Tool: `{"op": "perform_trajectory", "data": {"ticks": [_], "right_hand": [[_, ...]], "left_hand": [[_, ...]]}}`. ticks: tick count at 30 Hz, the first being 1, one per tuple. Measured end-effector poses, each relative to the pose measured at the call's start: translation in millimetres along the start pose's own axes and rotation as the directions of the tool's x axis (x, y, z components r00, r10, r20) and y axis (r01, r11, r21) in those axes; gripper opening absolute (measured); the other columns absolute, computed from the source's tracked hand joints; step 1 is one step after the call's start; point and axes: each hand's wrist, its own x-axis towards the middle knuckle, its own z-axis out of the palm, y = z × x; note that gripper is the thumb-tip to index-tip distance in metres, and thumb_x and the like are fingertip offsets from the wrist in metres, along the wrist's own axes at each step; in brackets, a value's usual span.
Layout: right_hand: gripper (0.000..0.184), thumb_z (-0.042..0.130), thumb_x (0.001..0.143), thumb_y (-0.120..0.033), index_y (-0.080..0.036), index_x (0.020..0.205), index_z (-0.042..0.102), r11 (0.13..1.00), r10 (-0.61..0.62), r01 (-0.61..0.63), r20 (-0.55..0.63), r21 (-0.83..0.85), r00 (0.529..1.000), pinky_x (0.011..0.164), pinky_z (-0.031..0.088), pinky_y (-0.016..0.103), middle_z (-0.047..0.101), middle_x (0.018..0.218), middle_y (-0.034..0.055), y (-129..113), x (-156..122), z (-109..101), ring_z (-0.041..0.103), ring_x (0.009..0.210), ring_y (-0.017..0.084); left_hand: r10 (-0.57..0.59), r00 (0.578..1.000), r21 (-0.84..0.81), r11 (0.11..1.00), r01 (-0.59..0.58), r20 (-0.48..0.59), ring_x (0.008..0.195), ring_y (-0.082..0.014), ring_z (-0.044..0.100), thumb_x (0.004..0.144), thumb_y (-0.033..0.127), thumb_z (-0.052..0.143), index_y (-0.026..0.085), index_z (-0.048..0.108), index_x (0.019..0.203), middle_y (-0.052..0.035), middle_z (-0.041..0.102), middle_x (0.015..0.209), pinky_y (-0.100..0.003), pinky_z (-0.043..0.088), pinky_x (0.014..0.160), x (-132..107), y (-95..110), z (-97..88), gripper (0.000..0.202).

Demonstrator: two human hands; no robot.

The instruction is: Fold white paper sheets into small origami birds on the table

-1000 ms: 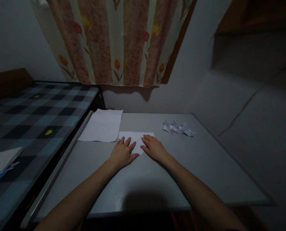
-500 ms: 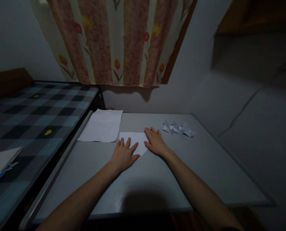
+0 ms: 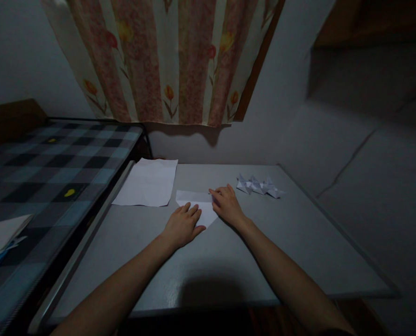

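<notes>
A folded white sheet of paper (image 3: 206, 215) lies on the table between my two hands, its far edge turned up in a strip. My left hand (image 3: 182, 225) rests flat on the paper's near left part, fingers stretched forward and thumb out to the side. At the far right corner, my right hand (image 3: 228, 205) has its thumb and curled fingers closed on the paper's edge. The fingertips there are partly hidden. Just beyond that hand stand three pointed origami pieces (image 3: 258, 185) of white paper in a row.
Larger white paper sheets (image 3: 146, 182) lie at the back left of the grey table (image 3: 299, 252). A checked mattress (image 3: 71, 163) stands along the left side, with a notebook (image 3: 4, 233) on it. A flowered curtain (image 3: 169, 60) hangs behind.
My right hand has gone from lying flat with fingers spread to curling around the paper's far right corner. My left fingers have drawn closer together and slid slightly nearer to me.
</notes>
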Motion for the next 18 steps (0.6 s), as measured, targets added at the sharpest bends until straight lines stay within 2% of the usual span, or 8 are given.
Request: {"op": "perform_trajectory", "data": {"ticks": [3, 6, 10, 12, 14, 18], "right_hand": [[0.034, 0.058, 0.082, -0.015, -0.020, 0.116, 0.063, 0.995, -0.084, 0.083, -0.001, -0.062, 0.997, 0.110, 0.024, 0.048, 0.065, 0.096, 0.0071, -3.2, -2.6, -2.9, 0.055, 0.099, 0.023], [0.028, 0.056, 0.086, -0.015, -0.023, 0.112, 0.064, 0.981, -0.167, 0.171, 0.056, -0.087, 0.984, 0.108, 0.025, 0.049, 0.068, 0.096, 0.0058, -8.1, -4.8, -6.1, 0.056, 0.100, 0.023], [0.030, 0.050, 0.091, -0.015, -0.021, 0.118, 0.061, 0.965, -0.251, 0.260, 0.155, -0.041, 0.956, 0.106, 0.032, 0.042, 0.066, 0.116, 0.0070, -14.5, -6.2, -10.1, 0.055, 0.111, 0.022], [0.031, 0.049, 0.091, -0.015, -0.020, 0.120, 0.060, 0.964, -0.257, 0.265, 0.198, -0.017, 0.946, 0.106, 0.033, 0.041, 0.062, 0.125, 0.0082, -16.6, -6.5, -11.8, 0.054, 0.116, 0.022], [0.033, 0.048, 0.091, -0.015, -0.019, 0.121, 0.060, 0.972, -0.231, 0.235, 0.229, 0.010, 0.946, 0.106, 0.034, 0.041, 0.061, 0.126, 0.0096, -17.4, -6.8, -12.7, 0.055, 0.116, 0.022], [0.035, 0.046, 0.090, -0.014, -0.018, 0.122, 0.060, 0.978, -0.208, 0.194, 0.262, 0.076, 0.943, 0.105, 0.036, 0.041, 0.062, 0.125, 0.0112, -17.2, -8.7, -10.6, 0.056, 0.116, 0.023]], "left_hand": [[0.049, 0.998, 0.031, 0.998, -0.048, -0.031, 0.114, -0.0279, 0.052, 0.087, 0.049, 0.053, 0.016, 0.060, 0.110, -0.0104, 0.060, 0.123, -0.041, 0.043, 0.092, 1.1, 1.8, -6.7, 0.041], [0.091, 0.991, 0.086, 0.993, -0.083, -0.095, 0.119, -0.0296, 0.047, 0.084, 0.048, 0.058, 0.017, 0.063, 0.099, -0.0103, 0.055, 0.129, -0.045, 0.038, 0.097, 1.6, 3.6, -11.3, 0.034], [0.105, 0.982, 0.112, 0.990, -0.088, -0.154, 0.136, -0.0319, 0.030, 0.082, 0.049, 0.061, 0.016, 0.060, 0.108, -0.0116, 0.043, 0.143, -0.050, 0.021, 0.112, 2.4, 3.8, -10.5, 0.042], [0.080, 0.989, 0.090, 0.994, -0.069, -0.124, 0.138, -0.0313, 0.027, 0.083, 0.050, 0.059, 0.016, 0.057, 0.114, -0.0122, 0.042, 0.144, -0.050, 0.017, 0.114, 2.9, 2.9, -8.8, 0.047], [0.051, 0.996, 0.054, 0.997, -0.047, -0.071, 0.136, -0.0306, 0.030, 0.084, 0.052, 0.055, 0.016, 0.056, 0.115, -0.0116, 0.046, 0.141, -0.050, 0.017, 0.114, 3.2, 1.6, -7.6, 0.047], [0.012, 1.000, -0.023, 1.000, -0.012, 0.019, 0.127, -0.0284, 0.042, 0.088, 0.053, 0.048, 0.019, 0.055, 0.115, -0.0115, 0.054, 0.132, -0.047, 0.028, 0.109, 3.7, -0.7, -7.5, 0.044]]}}
